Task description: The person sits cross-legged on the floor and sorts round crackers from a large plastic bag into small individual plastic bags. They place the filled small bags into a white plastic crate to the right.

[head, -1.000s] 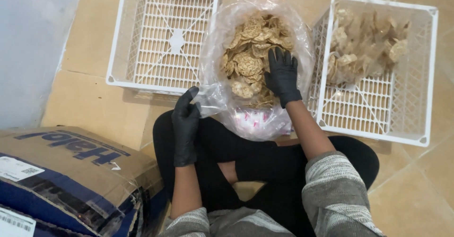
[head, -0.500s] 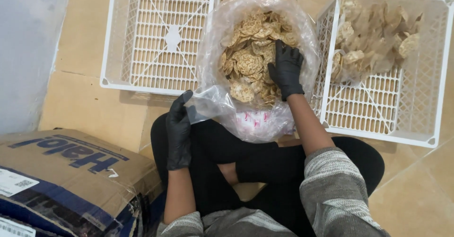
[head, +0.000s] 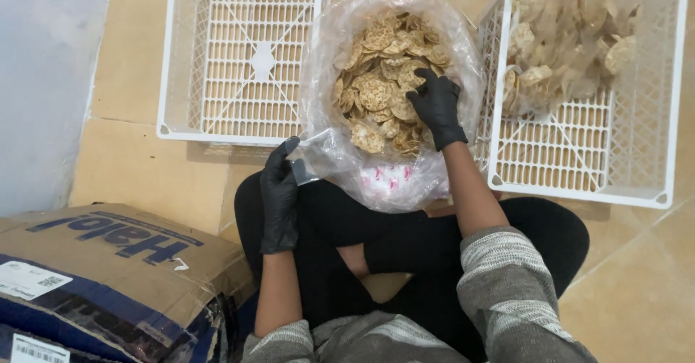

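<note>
A big clear plastic bag (head: 327, 59) of round tan crackers (head: 376, 95) rests open on the floor against my crossed legs. My right hand (head: 436, 106), in a black glove, is inside the bag with its fingers down among the crackers. Whether it grips any of them I cannot tell. My left hand (head: 279, 193), also in a black glove, pinches a small clear plastic bag (head: 313, 149) by its edge, just beside the big bag's lower left side.
An empty white plastic crate (head: 246, 59) stands at the upper left. A second white crate (head: 586, 153) at the right holds small bagged packs of crackers (head: 565, 37). A worn brown and blue cardboard box (head: 101, 276) lies at my lower left, with a grey wall (head: 43, 81) beyond.
My right hand has shifted a little within the big bag among the crackers. My left hand stays on the small bag. The view has tilted slightly.
</note>
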